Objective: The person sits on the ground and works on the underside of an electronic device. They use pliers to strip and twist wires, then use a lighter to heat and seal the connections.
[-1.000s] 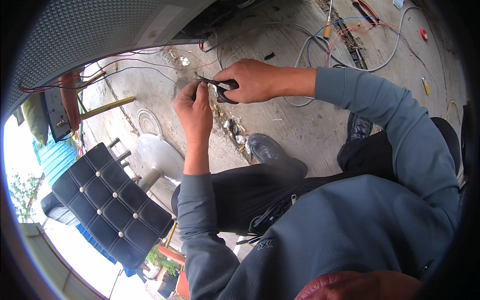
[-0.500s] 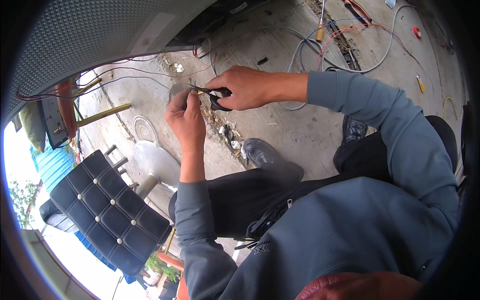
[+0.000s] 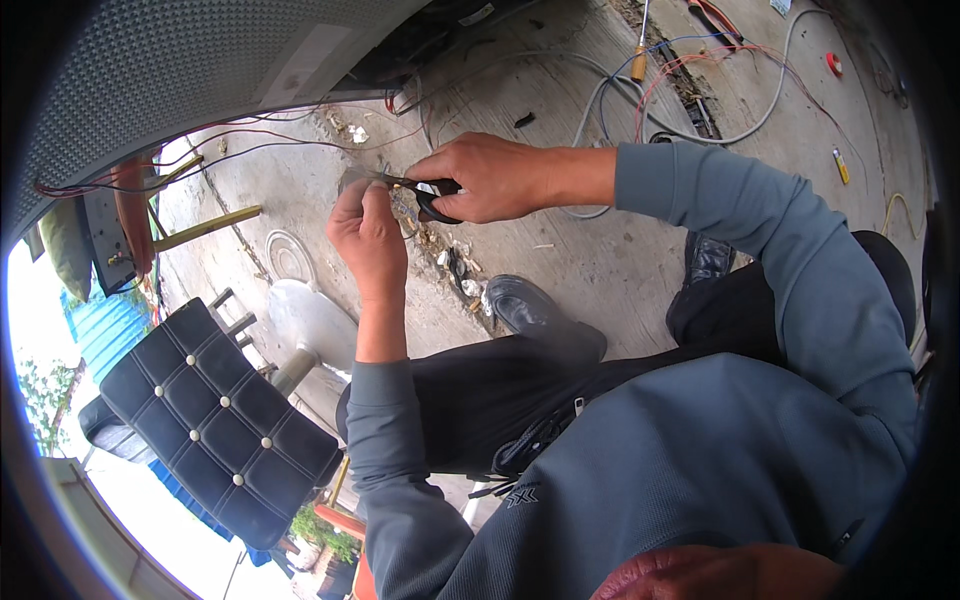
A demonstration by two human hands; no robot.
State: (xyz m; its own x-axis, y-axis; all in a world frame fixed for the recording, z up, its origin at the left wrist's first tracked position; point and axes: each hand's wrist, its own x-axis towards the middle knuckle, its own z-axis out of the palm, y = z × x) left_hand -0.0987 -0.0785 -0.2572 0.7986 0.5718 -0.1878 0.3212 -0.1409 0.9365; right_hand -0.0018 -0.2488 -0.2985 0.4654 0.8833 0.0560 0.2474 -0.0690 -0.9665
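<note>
Near the top middle, my right hand (image 3: pixel 492 178) grips a pair of black-handled scissors (image 3: pixel 438 208), its fingers around the finger loops. The blades point left, toward the fingertips of my left hand (image 3: pixel 370 238). My left hand is closed in a pinch on a thin dark wire (image 3: pixel 270 145), which runs in from the left. Its end is hidden among the fingertips and blades, so I cannot tell whether the blades touch it. Further thin wires, some reddish, run beside it below the textured grey panel (image 3: pixel 200 90).
A black tufted stool (image 3: pixel 215 420) with a round metal base stands at left. On the concrete floor lie a grey cable (image 3: pixel 745 135), a wooden-handled screwdriver (image 3: pixel 639 66), pliers (image 3: pixel 715 25), red tape (image 3: pixel 834 65) and a yellow cutter (image 3: pixel 841 167). Debris lines a floor crack.
My left hand has shifted very slightly left, and the dark wire hangs straighter and higher. The scissors stay at the left fingertips, their blades at a slightly different angle.
</note>
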